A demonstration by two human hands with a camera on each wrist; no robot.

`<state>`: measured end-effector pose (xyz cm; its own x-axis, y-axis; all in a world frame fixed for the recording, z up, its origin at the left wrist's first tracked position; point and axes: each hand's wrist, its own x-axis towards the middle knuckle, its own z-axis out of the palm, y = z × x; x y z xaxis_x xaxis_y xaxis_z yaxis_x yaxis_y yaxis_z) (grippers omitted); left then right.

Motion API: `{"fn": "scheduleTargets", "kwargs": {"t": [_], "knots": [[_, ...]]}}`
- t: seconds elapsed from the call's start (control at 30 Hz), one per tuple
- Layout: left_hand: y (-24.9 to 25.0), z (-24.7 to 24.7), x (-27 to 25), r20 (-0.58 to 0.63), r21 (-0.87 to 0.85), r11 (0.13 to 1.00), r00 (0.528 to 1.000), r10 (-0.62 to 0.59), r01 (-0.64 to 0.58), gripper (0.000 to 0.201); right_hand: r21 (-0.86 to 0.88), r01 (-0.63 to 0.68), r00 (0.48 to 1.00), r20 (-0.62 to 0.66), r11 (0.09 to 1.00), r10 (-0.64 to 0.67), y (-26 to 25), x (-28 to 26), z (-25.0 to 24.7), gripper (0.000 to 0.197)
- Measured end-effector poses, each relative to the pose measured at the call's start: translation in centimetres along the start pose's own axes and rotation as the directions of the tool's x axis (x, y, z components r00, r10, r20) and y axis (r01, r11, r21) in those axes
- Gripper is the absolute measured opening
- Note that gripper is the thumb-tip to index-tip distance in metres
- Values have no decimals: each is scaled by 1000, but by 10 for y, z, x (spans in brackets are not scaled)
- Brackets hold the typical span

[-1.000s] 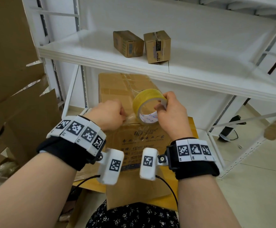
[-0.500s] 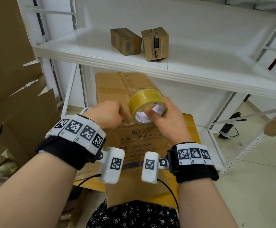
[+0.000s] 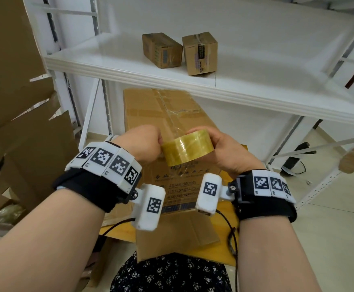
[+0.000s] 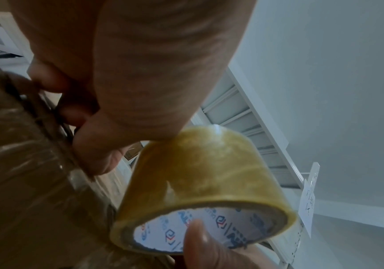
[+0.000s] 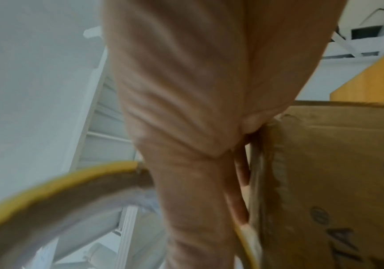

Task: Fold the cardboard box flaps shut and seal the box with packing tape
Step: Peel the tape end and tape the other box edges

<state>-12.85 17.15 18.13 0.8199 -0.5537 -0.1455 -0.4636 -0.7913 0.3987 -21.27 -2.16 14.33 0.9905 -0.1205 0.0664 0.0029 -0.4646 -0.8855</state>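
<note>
The box (image 3: 167, 114) lies with its flaps down, its far end under the white shelf (image 3: 245, 66) and its near end toward the person's lap. A strip of clear tape (image 3: 172, 121) runs along the middle seam of the box top, from the far end toward the hands.

Just above the near half of the box, the right hand (image 3: 224, 152) grasps the tape roll (image 3: 187, 149): the fingers curl over the roll's far side and, in the left wrist view, the thumb (image 4: 200, 242) presses inside the white core. The roll is yellowish and lies almost flat, its broad outer band facing the head camera.

The left hand (image 3: 142, 147) is clenched just left of the roll, its knuckles touching the band. In the left wrist view the curled fingers (image 4: 98, 151) lie against crinkled clear tape on the box, apparently pinching it, though the exact hold is hidden.

On the shelf above the box stand two small cartons (image 3: 179, 51), side by side. Left of the box lean torn cardboard sheets (image 3: 13, 114).
</note>
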Motion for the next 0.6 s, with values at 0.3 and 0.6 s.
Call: {"fn": "scheduleTargets", "kwargs": {"t": [0.3,0.6], "knots": [[-5,4,0,-33,-36,999,999,9,-10,15,81,40,997,70,996,-45,3,6,-5,58],[-13,7,1,-46,-122,992,999,17,-23,16,182,6,999,-44,983,2,13,8,-6,48]]}}
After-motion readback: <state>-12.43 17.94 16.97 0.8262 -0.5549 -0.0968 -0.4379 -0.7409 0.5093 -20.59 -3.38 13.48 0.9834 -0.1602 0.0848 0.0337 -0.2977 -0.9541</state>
